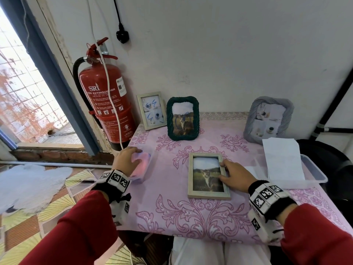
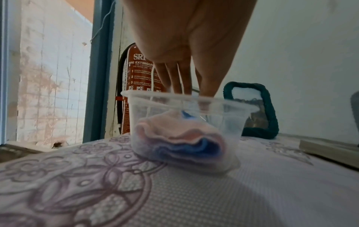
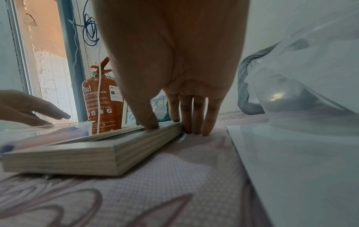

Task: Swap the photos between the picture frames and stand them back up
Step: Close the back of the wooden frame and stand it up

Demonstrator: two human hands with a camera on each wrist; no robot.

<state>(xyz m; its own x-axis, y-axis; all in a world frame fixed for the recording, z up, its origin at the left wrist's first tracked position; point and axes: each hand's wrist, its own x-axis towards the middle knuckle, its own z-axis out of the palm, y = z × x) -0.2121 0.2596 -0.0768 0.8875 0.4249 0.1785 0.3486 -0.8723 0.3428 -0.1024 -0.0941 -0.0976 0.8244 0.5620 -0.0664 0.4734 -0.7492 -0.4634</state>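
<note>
A pale wooden frame (image 1: 208,194) (image 3: 81,155) lies flat, glass up, on the pink tablecloth and holds a cat photo (image 1: 207,175). My right hand (image 1: 221,170) (image 3: 169,128) rests on its right rail, thumb on top and straight fingers (image 3: 194,116) against the outer edge. At the back stand a second pale frame (image 1: 151,110) with a product photo, a dark green rope frame (image 1: 183,118) (image 2: 270,110) with a cat photo, and a grey frame (image 1: 269,119). My left hand (image 1: 139,152) (image 2: 191,98) reaches into a clear tub (image 2: 186,98) and pinches a pink and blue cloth (image 1: 142,165) (image 2: 174,138).
A red fire extinguisher (image 1: 107,100) stands off the table's back left corner. A clear tray (image 1: 315,175) with white paper (image 1: 282,159) fills the right side, and a white sheet (image 3: 301,161) lies beside the frame. The table's front edge is just before my lap.
</note>
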